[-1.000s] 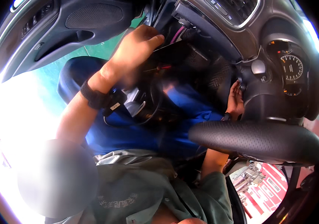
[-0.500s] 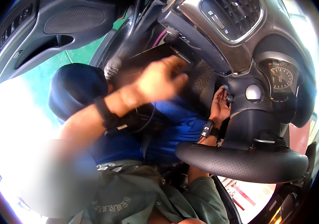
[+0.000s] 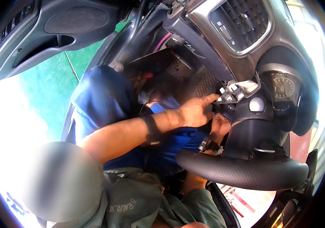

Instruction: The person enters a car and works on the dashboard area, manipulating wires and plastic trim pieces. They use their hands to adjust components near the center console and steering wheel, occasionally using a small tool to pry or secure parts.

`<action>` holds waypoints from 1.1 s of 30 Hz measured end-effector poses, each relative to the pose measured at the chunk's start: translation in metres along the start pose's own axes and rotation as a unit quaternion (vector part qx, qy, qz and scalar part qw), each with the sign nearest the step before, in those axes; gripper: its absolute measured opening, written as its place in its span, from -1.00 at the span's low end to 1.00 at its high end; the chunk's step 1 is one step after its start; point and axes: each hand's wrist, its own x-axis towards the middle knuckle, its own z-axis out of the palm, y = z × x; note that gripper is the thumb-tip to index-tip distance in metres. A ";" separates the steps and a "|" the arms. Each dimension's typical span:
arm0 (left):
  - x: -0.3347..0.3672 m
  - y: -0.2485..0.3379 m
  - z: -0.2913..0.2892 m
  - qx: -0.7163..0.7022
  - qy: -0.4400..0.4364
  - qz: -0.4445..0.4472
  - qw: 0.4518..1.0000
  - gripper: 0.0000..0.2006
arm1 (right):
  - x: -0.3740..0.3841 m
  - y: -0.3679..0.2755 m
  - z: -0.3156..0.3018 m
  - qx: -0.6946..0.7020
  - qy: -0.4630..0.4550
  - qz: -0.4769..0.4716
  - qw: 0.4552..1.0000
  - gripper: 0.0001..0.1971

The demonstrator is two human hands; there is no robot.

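Note:
A small trim panel (image 3: 250,88), pale inside with several white and dark blocks on it, stands out from the dashboard left of the steering column. Reaching across my lap, my left hand (image 3: 197,112) has its index finger stretched to the panel's near edge, apparently touching it; the thumb is apart and the other fingers are partly curled. Just below, my right hand (image 3: 220,124) is beside the steering column (image 3: 246,135), its fingers curled in. Whatever they may hold is hidden. Dark bands circle both wrists. The steering wheel (image 3: 242,169) passes over my right forearm.
Beyond the column is the instrument cluster (image 3: 284,88); an air vent (image 3: 240,22) sits above the trim panel. At the upper left, the open car door (image 3: 75,21) hangs over green floor (image 3: 42,64). My blue-trousered legs and a dark floor mat (image 3: 202,81) lie below.
My left hand has swung rightward from above the footwell to the dashboard. The trim panel now shows standing out. My right hand has dropped slightly and its fingers have curled. The view has shifted a little.

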 end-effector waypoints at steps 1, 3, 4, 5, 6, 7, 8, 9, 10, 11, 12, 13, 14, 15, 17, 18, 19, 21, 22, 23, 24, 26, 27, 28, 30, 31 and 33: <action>-0.001 -0.001 -0.001 0.015 0.000 0.015 1.000 -0.44 | 0.002 0.000 0.001 -0.001 -0.002 0.000 1.000 -0.63; 0.000 -0.002 -0.004 0.045 0.002 0.046 0.998 -0.43 | 0.007 0.003 0.003 0.000 -0.007 0.002 1.000 -0.63; 0.000 0.001 -0.005 0.032 -0.009 0.034 0.999 -0.42 | 0.010 0.005 0.003 0.001 -0.010 0.004 1.000 -0.63; -0.002 0.002 -0.003 0.052 -0.001 0.035 0.998 -0.40 | 0.012 0.006 0.002 0.001 -0.014 0.004 1.000 -0.63; -0.003 0.003 -0.001 0.047 -0.009 0.022 0.999 -0.39 | 0.015 0.006 0.002 0.003 -0.015 0.005 1.000 -0.63; -0.007 0.005 -0.001 0.040 -0.017 0.007 0.999 -0.39 | 0.016 0.009 0.004 -0.002 -0.019 0.009 1.000 -0.63; -0.007 0.001 0.000 0.017 -0.038 -0.013 0.999 -0.37 | 0.016 0.009 0.003 0.003 -0.018 0.009 1.000 -0.63; -0.008 -0.001 -0.002 0.018 -0.037 -0.008 0.999 -0.36 | 0.022 0.013 0.005 0.000 -0.026 0.015 1.000 -0.63; -0.008 0.000 -0.003 0.021 -0.038 -0.002 0.999 -0.35 | 0.025 0.012 0.005 0.007 -0.025 0.012 1.000 -0.63; -0.008 0.000 -0.004 0.024 -0.040 0.003 0.999 -0.35 | 0.028 0.012 0.004 0.009 -0.029 0.013 0.999 -0.63; -0.009 -0.001 -0.003 0.035 -0.044 0.004 0.998 -0.33 | 0.031 0.013 0.004 0.010 -0.029 0.015 0.999 -0.63; -0.009 -0.001 -0.003 0.032 -0.049 -0.005 0.998 -0.33 | 0.032 0.013 0.004 0.012 -0.029 0.015 0.999 -0.63; -0.009 0.000 -0.003 0.030 -0.053 -0.013 0.998 -0.33 | 0.035 0.014 0.004 0.014 -0.032 0.015 0.999 -0.63; -0.009 0.000 -0.004 0.028 -0.058 -0.022 0.998 -0.33 | 0.038 0.013 0.005 0.016 -0.035 0.014 0.999 -0.63; -0.008 0.009 -0.007 0.008 -0.077 -0.060 0.995 -0.35 | 0.042 0.012 0.005 0.022 -0.039 0.013 0.999 -0.63; -0.008 0.013 -0.008 0.007 -0.088 -0.094 0.992 -0.35 | 0.044 0.012 0.005 0.025 -0.039 0.015 0.999 -0.63; -0.007 0.019 -0.008 0.003 -0.099 -0.123 0.987 -0.36 | 0.045 0.010 0.006 0.024 -0.042 0.013 0.999 -0.63; -0.005 0.006 -0.005 0.026 -0.058 -0.062 0.996 -0.39 | 0.044 0.003 0.009 0.022 -0.046 0.016 0.999 -0.63; -0.006 0.003 -0.004 0.037 -0.038 -0.031 0.998 -0.40 | 0.047 0.006 0.012 0.023 -0.048 0.016 0.998 -0.64; -0.007 0.002 -0.003 0.046 -0.022 -0.030 0.998 -0.42 | 0.048 0.006 0.015 0.017 -0.050 0.027 0.998 -0.64; -0.007 0.003 -0.006 0.056 -0.006 -0.028 0.998 -0.43 | 0.048 0.004 0.013 0.024 -0.052 0.024 0.998 -0.64; -0.008 0.014 -0.012 0.045 0.041 -0.041 0.997 -0.54 | 0.050 0.010 0.014 0.028 -0.052 0.022 0.998 -0.64; -0.010 0.019 -0.017 0.052 0.063 -0.025 0.996 -0.58 | 0.050 0.011 0.015 0.028 -0.053 0.023 0.998 -0.64; -0.014 0.024 -0.025 0.060 0.086 -0.009 0.994 -0.61 | 0.051 0.006 0.017 0.019 -0.056 0.025 0.998 -0.64; -0.022 0.035 -0.043 0.038 0.141 0.033 0.989 -0.77 | 0.051 0.008 0.013 0.029 -0.060 0.025 0.997 -0.64; -0.027 0.045 -0.056 0.028 0.160 0.050 0.986 -0.85 | 0.052 0.010 0.013 0.030 -0.062 0.023 0.997 -0.64; -0.033 0.057 -0.086 0.034 0.230 0.089 0.968 -0.93 | 0.052 0.009 0.019 0.022 -0.064 0.029 0.997 -0.64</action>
